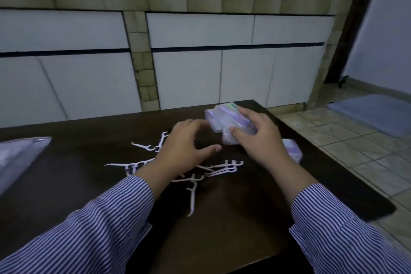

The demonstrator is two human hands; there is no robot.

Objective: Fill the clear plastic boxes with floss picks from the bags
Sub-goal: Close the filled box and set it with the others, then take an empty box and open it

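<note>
Roughly ten floss picks (195,176), two boxes (229,121) (blurred)

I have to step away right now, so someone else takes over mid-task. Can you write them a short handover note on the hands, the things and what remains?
Right hand: grips a clear plastic box held above the far part of the dark table.
Left hand: open, hovering over the loose floss picks, holding nothing.
A second box lies on the table behind the right wrist.
A bag lies at the table's left edge.
Done: picks are out on the table.
Left: get the picks into the boxes; the blur hides how full they are.
</note>
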